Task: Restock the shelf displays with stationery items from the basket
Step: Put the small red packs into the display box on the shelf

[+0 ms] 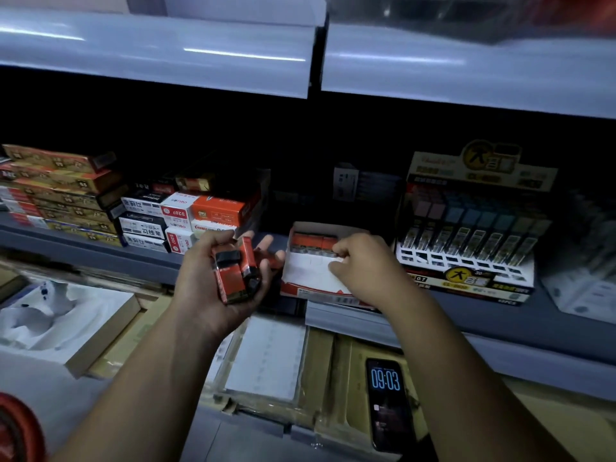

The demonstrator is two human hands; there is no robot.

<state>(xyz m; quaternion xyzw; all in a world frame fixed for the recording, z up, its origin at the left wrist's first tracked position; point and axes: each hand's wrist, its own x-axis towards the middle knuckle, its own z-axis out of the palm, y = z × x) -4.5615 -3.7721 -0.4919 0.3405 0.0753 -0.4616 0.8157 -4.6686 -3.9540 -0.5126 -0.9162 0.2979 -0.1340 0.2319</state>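
Note:
My left hand [213, 278] is palm up in front of the shelf and holds several small red and black packs [235, 271]. To its right an open white and red display box [313, 278] sits on the shelf edge, with a row of the same red packs [311, 243] at its back. My right hand [363, 265] reaches into this box, its fingers pinched at the right end of that row. Whether those fingers grip a pack is hidden. A red rim, perhaps the basket [16, 428], shows at the bottom left corner.
Stacked stationery boxes [160, 215] fill the shelf to the left. A tiered refill display [473, 235] stands to the right of the box. Below lie cardboard packs, a white pad [266, 355], an open box with a white insert [56, 321] and a phone [388, 401] showing 09:03.

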